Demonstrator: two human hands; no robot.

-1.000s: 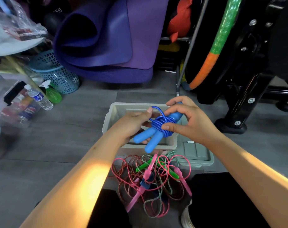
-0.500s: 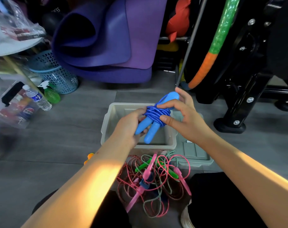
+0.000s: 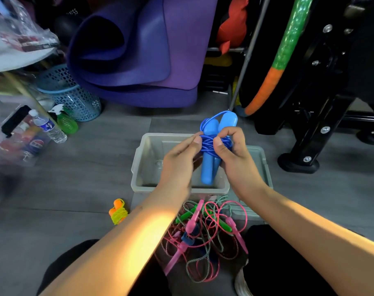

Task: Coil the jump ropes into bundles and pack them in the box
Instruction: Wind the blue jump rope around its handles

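Both my left hand (image 3: pixel 181 161) and right hand (image 3: pixel 235 154) pinch the coiled blue jump rope (image 3: pixel 213 146) above the box (image 3: pixel 139 167), finishing its bundle, which I judge must next be lowered inside.

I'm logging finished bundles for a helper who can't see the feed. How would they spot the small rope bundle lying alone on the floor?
Start at the translucent grey plastic box on the grey floor, then look off its near left corner. There lies the small orange-handled jump rope wound in yellow-green cord. Unlike the loose pink and green rope tangle to its right, it is tightly coiled and lies alone.
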